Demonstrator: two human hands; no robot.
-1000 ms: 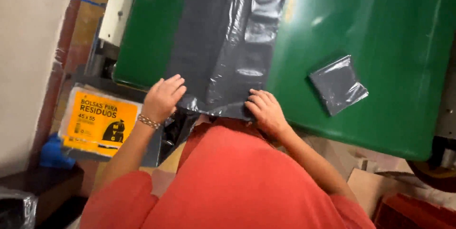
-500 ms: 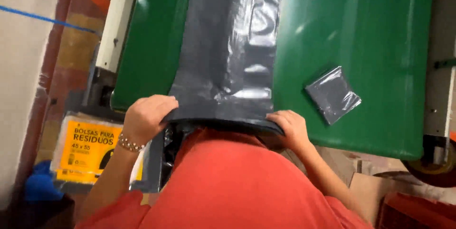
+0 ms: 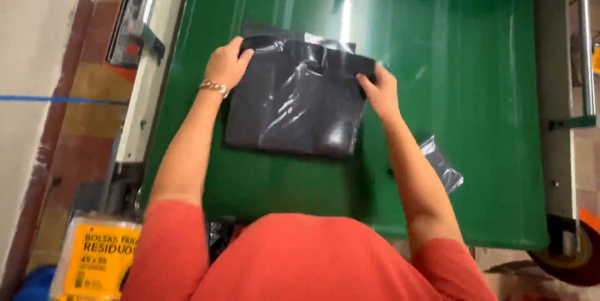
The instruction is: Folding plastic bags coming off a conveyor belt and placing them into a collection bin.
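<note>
While you leaned over the green table (image 3: pixel 475 151), your left hand (image 3: pixel 226 64) and right hand (image 3: pixel 379 88) each gripped the far edge of the folded dark grey plastic bag (image 3: pixel 294 110) lying flat on it.

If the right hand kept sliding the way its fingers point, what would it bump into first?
The right hand points up and left over the dark plastic bag's folded top edge. Past that there looks to be only bare green table, though depth is hard to judge.
</note>
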